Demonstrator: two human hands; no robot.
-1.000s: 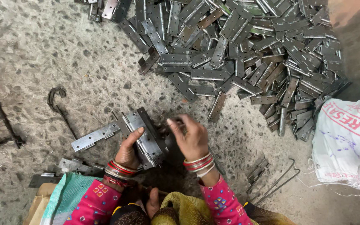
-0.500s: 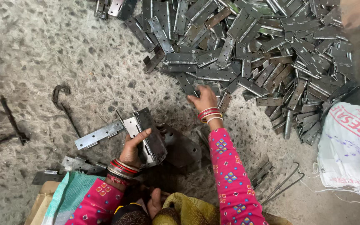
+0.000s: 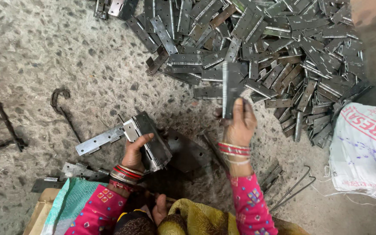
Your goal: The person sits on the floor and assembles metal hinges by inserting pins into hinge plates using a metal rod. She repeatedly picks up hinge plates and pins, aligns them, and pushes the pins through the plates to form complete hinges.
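Observation:
My left hand (image 3: 135, 152) grips a stack of grey metal hinges (image 3: 149, 139) held just above the stone floor. My right hand (image 3: 239, 124) is raised in front of me and holds one dark hinge (image 3: 230, 89) upright by its lower end. Beyond it lies a big heap of loose hinges (image 3: 279, 48) spread across the floor. A dark flat plate (image 3: 188, 152) lies between my two hands. Both wrists carry red and white bangles, and the sleeves are pink with a pattern.
A single open hinge (image 3: 99, 140) lies left of the stack. A bent metal hook (image 3: 62, 104) and a dark rod (image 3: 9, 128) lie further left. A white printed sack (image 3: 366, 148) sits at the right. Wire loops (image 3: 294, 187) and a cardboard box corner (image 3: 38, 215) are near me.
My right hand left the stack, reached out to the edge of the heap, and has come back a little with one hinge held upright. My left hand kept the stack still.

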